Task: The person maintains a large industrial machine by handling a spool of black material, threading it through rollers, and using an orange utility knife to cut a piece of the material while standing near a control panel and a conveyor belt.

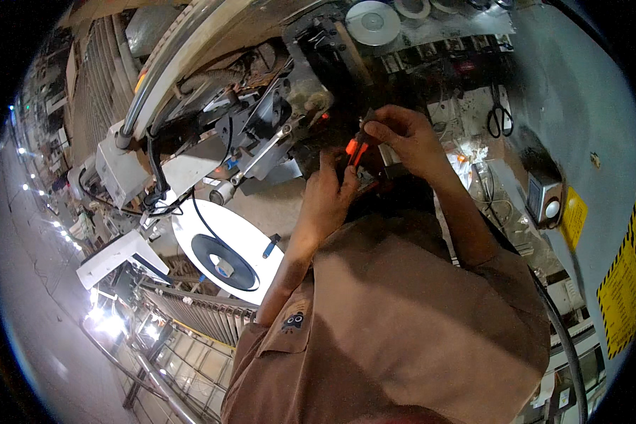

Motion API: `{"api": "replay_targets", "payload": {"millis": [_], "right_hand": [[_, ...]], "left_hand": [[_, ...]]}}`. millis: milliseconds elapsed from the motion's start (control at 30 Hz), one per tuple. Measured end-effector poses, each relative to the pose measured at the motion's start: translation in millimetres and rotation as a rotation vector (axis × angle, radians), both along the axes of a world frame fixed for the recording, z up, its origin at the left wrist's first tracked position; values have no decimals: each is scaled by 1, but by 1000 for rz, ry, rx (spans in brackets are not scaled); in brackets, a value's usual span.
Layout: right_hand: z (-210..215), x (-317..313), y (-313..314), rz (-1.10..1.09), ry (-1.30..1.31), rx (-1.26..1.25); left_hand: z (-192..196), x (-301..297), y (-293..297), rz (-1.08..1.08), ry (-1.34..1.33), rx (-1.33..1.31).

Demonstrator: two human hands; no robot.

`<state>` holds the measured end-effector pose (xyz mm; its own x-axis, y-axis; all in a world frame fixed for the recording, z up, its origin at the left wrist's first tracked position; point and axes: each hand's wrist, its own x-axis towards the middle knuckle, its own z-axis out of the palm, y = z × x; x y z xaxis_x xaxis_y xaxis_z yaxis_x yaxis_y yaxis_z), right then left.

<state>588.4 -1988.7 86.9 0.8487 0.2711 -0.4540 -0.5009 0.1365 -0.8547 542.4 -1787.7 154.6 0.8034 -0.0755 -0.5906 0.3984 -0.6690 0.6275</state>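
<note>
Two bare hands, the person's left hand (pixel 323 201) and right hand (pixel 413 145), come together at a slim orange-and-black tool (pixel 357 151) held in front of the brown cloth garment (pixel 417 297), beside dark machinery. The step in hand looks like handling or adjusting this small piece. Any next move would call for a steady right-hand pinch and a light, exact touch from the left. The right grip is clamped on the tool's upper end, thumb against fingertips; the left thumb and forefinger are at its lower end, but shadow hides whether they close on it. Its long axis slants from lower left, by the left thumb, to upper right; which end is the working one cannot be told.
</note>
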Motion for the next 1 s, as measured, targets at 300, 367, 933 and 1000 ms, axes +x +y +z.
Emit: {"api": "replay_targets", "payload": {"millis": [300,367,933,1000], "right_hand": [[-9,23,-34,-92,-42,34],[-19,30,-43,-83,-85,-5],[-53,52,-11,29,-354,-775],[-54,51,-9,-6,-359,-732]], "left_hand": [[12,43,-29,-166,-176,85],[23,59,-35,-254,-291,154],[-21,193,-88,-760,-464,557],[-21,199,-90,-794,-458,570]]}}
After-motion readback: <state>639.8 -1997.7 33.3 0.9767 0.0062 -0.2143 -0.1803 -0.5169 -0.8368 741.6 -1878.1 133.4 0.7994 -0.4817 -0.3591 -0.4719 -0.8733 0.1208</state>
